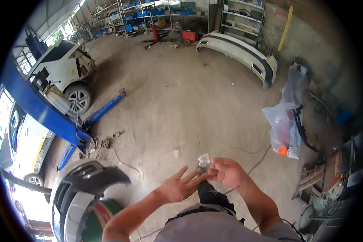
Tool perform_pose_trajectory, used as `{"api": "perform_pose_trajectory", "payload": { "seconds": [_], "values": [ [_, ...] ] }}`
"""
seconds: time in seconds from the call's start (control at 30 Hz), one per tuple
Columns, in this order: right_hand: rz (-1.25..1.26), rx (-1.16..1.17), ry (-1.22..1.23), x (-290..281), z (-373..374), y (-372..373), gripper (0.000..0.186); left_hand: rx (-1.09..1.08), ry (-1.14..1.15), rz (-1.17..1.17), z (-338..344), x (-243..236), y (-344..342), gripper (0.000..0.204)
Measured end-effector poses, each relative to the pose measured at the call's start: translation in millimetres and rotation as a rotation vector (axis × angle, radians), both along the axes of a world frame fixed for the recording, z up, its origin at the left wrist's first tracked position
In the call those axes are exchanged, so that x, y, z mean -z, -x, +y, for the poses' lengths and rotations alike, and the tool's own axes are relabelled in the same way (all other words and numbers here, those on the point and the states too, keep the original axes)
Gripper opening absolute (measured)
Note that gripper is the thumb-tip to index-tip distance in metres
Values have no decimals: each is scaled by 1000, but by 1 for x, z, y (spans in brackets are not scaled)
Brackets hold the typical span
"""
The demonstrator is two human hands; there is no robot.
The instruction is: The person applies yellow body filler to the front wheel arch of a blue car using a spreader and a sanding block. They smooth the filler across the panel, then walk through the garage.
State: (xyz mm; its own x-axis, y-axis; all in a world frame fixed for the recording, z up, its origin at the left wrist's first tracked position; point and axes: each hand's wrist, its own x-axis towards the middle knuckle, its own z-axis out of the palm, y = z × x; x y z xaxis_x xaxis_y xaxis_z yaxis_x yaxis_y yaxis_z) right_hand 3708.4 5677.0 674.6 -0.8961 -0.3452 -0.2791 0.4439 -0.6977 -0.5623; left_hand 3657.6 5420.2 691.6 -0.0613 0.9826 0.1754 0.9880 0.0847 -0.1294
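Note:
My left hand (179, 186) reaches in from the lower left with its fingers stretched out and apart. Its fingertips meet my right hand (228, 173), whose fingers are curled and pinched together. Right beside the right fingertips shows a small crumpled, see-through piece (204, 160) that looks like clear plastic. Whether the pinch holds it or it lies on the floor beyond, I cannot tell. Anything inside the pinch is hidden. Below the hands are a dark trouser leg (209, 194) and my grey shirt (205, 226).
A car bumper (74, 197) stands close on my left, near a blue lift post (54, 115). Another white bumper (238, 52) lies far right. Plastic-wrapped parts (284, 125) lean right. A cable (260, 163) crosses the floor. Shelves (149, 16) line the back wall.

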Motion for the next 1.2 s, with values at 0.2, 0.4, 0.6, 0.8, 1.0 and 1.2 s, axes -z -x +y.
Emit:
{"api": "perform_pose_trajectory", "payload": {
  "seconds": [0.2,0.4,0.6,0.8,1.0,1.2],
  "values": [
    [-224,-43,-269,43,64,210,20,-849,303,-841,-25,87,135,45],
    [-92,-478,-564,45,37,434,43,-1026,-338,-1457,-28,121,270,39],
    [742,-811,-987,90,-52,668,54,-567,-162,-873,16,108,542,30],
    [645,-951,-1087,44,-73,898,62,-463,107,-469,19,97,769,26],
    [549,-1167,-982,24,-53,1088,71,-359,-34,-810,10,8,974,36],
    [704,-1094,-728,36,-70,1315,71,-178,-47,-313,-2,151,1198,34]
  ]
}}
